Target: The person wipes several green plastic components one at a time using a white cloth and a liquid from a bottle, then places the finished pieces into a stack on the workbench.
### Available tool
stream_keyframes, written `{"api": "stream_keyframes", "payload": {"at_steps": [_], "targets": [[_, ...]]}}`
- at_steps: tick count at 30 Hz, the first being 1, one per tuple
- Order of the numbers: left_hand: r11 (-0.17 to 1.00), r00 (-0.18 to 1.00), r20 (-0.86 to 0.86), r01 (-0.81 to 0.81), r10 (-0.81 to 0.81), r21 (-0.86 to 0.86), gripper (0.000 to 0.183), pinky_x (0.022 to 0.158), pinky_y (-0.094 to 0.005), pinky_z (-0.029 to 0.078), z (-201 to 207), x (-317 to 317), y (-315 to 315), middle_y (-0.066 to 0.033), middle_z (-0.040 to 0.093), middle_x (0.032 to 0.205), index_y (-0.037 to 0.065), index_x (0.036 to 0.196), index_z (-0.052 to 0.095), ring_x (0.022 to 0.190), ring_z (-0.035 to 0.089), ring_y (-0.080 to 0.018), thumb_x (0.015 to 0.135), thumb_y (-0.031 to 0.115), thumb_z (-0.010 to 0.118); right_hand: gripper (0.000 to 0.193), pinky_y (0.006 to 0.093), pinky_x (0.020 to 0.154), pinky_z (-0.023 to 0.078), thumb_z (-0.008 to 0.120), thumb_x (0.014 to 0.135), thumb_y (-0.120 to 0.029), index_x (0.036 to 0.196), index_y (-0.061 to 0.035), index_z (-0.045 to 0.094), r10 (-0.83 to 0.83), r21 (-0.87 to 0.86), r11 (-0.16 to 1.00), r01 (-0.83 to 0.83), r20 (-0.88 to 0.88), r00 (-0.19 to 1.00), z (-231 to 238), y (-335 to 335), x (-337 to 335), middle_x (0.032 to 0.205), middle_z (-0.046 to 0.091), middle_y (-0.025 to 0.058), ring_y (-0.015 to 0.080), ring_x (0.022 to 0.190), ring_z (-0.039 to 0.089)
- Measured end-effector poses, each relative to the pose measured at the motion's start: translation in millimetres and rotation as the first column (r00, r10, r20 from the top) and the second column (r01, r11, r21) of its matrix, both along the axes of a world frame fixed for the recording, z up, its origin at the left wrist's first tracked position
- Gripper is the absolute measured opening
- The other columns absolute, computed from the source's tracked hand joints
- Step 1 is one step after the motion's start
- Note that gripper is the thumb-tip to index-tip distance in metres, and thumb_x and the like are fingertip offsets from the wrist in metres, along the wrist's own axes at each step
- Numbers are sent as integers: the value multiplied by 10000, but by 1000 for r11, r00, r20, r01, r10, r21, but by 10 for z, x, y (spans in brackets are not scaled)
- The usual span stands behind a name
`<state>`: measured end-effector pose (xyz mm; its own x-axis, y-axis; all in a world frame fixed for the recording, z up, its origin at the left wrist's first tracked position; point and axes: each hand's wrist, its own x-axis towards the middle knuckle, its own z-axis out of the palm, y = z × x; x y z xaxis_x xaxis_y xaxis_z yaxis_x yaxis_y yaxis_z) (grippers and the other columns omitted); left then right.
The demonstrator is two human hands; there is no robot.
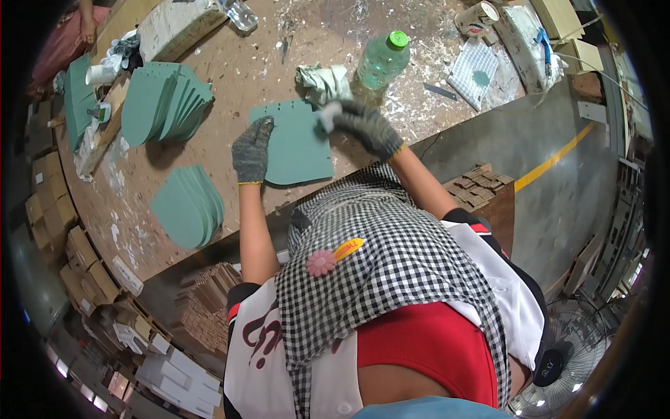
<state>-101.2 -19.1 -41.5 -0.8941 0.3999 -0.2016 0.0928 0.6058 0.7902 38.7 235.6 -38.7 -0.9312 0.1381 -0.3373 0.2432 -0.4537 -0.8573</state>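
Note:
A flat green panel [299, 148] with a row of small holes along its far edge lies on the worktable in front of me. My left hand [251, 152], in a grey knitted glove, grips the panel's left edge with its fingers together. Closed around a small white piece [329, 116], my right hand [368, 130] is at the panel's upper right side. Blur hides whether the piece is cloth or sponge. Just beyond, a crumpled pale cloth [324, 82] rests beside a clear green bottle [382, 64] with a bright green cap.
Fanned green panels [164, 103] stand at the left, with another stack [187, 207] nearer me by the edge of the stained worktable [230, 77]. A white paper cup [477, 19] and checked sheet [474, 72] are far right. Another person's arm [88, 26] shows far left.

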Motion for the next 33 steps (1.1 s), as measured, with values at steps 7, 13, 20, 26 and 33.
{"api": "stream_keyframes", "payload": {"at_steps": [7,13,20,26,33], "targets": [[1000,998,-56,-8,8,-1,315,902,-350,524,-157,-14,-87,-153,743,1107,59,1140,747,990,717,-272,962,309,679,410,331,978,520,726,940,-197,1313,-48,642,-71,646,759,81,-42,997,4,69,59,1182,711,108,192,1078,659],[1000,998,-68,8,-9,-23,322,920,-358,520,-140,-27,-79,-158,733,1134,59,1139,747,1013,711,-283,961,317,673,388,346,889,546,751,904,-170,1266,-61,667,-161,552,797,244,-195,967,199,-224,93,1157,703,138,233,1023,684],[999,997,-75,6,-10,-54,327,920,-362,521,-135,-11,-44,-158,729,1136,64,1141,745,1019,707,-292,965,327,664,394,362,873,556,770,872,-174,1240,-73,671,-174,747,634,203,-118,978,185,-206,54,1147,691,134,243,1013,689],[997,997,-69,21,-26,-72,296,915,-357,515,-155,-23,-60,-166,734,1130,57,1166,737,1004,706,-269,989,274,640,389,385,912,547,736,884,-174,1249,-70,653,-28,778,615,126,-138,990,23,-303,432,1165,680,152,295,1051,675],[998,995,-98,30,-36,-61,301,923,-358,514,-168,-27,-59,-167,733,1128,60,1164,739,999,706,-268,990,282,635,403,411,965,528,718,876,-141,1263,-62,640,21,798,597,82,-118,993,184,-333,629,1199,665,159,325,1106,651]]}}
